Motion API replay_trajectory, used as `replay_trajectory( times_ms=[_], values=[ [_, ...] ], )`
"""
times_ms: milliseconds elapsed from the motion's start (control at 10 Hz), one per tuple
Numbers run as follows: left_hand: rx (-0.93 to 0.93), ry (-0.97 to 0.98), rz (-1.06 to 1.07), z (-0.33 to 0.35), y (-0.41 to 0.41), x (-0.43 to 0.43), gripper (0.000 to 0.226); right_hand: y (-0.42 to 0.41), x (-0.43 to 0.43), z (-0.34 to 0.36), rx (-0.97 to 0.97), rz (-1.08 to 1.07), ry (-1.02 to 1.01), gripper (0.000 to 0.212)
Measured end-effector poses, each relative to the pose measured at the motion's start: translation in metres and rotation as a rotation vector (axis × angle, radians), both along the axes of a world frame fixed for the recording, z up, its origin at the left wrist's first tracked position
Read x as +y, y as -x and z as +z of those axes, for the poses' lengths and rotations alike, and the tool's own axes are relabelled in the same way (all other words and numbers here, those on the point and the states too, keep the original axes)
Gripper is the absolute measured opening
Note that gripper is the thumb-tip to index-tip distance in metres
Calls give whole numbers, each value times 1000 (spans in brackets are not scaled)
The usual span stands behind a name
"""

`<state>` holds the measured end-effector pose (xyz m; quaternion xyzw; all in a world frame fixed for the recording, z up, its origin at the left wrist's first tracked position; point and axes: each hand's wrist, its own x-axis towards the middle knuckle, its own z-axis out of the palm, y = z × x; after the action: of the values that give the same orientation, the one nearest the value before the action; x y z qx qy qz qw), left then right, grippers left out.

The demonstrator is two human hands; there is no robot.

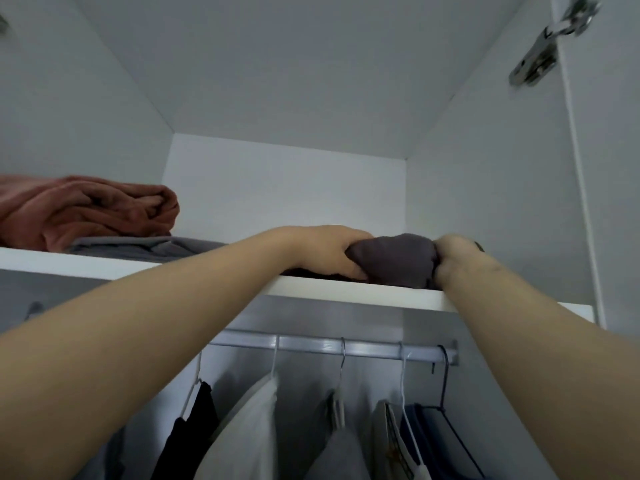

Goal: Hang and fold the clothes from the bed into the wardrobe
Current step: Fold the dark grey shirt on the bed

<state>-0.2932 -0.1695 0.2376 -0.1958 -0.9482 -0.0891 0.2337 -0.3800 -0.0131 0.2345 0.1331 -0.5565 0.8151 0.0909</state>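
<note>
The folded dark grey garment [394, 259] sits on the front edge of the wardrobe's top shelf [346, 295], right between your two hands, a little to the 3 o'clock side of the view's centre. Your left hand [329, 251] clamps it from the 9 o'clock side, thumb underneath at the shelf edge and fingers curled over the top; your right hand [453, 259] grips it from the 3 o'clock side, fingers bunched into the cloth. Both forearms reach up from 6 o'clock. On the same shelf, toward 9 o'clock from the garment, lies one flat light grey folded piece [145, 245], and on top of it, farther toward 9 o'clock, one crumpled salmon-pink cloth [86, 209]. Below the shelf, at 6 o'clock, one metal hanging rail [363, 348] carries five hangers that you can count: from 9 to 3 o'clock, one with a black garment [194, 431], one with a white garment [246, 431], one with a grey garment [339, 448], one with a patterned pale piece [391, 438], and a dark hanger with navy clothing [433, 434]. At 1 o'clock, high up, one metal door hinge [540, 50] shows on the side panel.
</note>
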Motion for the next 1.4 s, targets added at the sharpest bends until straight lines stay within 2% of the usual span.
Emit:
replay_trajectory(
  times_ms=[100, 200, 300, 400, 500, 600, 700, 800, 900, 1000, 1100, 1200, 1300, 1400],
  values=[
    [79, 69, 155, 8, 5, -8, 21, -3, -3, -1, 10, -36, 90, 46],
    [223, 130, 476, 15, 4, -32, 15, -34, -2, -7, 174, -80, -64, 31],
    [241, 172, 716, 15, -8, -47, 22, -43, 9, -14, 359, -283, -352, 17],
    [389, -221, 481, 18, -27, -58, 43, -45, 24, -21, 652, -823, -483, 9],
    [360, -381, 155, 16, -39, -42, 19, -46, 22, -25, 778, -842, -721, 21],
    [62, -229, 11, 6, -39, -22, 28, -41, 18, -24, 698, -585, -1128, 25],
    [104, 143, 244, -2, -34, -27, 34, -41, 20, -24, 656, -270, -1244, 22],
    [220, 189, 383, -4, -35, -35, 39, -47, 16, -24, 703, -183, -1286, 29],
    [253, 148, 518, -5, -38, -44, 43, -47, 3, -23, 712, -81, -1287, 33],
    [263, 53, 525, -10, -35, -44, 38, -43, -4, -22, 681, -48, -1281, 35],
    [248, -63, 509, -10, -36, -46, 20, -38, -5, -24, 653, -5, -1232, 24],
    [193, -134, 486, -14, -42, -47, 16, -44, -6, -28, 638, -95, -1265, 30],
    [134, -117, 477, -18, -50, -42, 13, -54, -5, -33, 634, -274, -1319, 38],
    [171, -15, 549, -30, -55, -30, 27, -69, -1, -47, 691, -508, -1386, 42]
  ],
)
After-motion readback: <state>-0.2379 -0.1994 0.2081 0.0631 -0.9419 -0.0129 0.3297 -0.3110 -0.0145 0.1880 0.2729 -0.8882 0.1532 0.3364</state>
